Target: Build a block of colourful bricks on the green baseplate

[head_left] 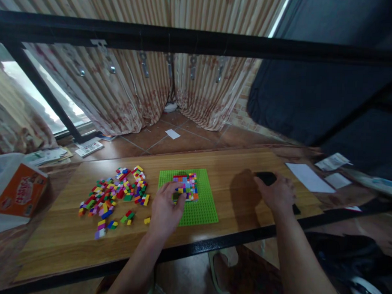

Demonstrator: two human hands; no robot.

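A green studded baseplate (209, 212) lies on the wooden table, with a multicoloured block of small toy bricks (190, 187) built up on it. My left hand (168, 208) is at the plate's left side, beside the built block. Its thumb and forefinger are curved and apart, with bricks showing in the gap; the other fingers are partly hidden. Off to the right, my right hand (278, 195) is closed over a dark flat object, phone-like in shape (267, 178). Most of that object is hidden under the hand.
Loose toy bricks (110, 195) are heaped on the left of the table (64, 241). A single yellow brick (147, 220) lies near my left wrist. A black bar (199, 40) crosses above the far side. An orange-and-white bag (21, 192) stands at the left, papers (307, 176) at the right.
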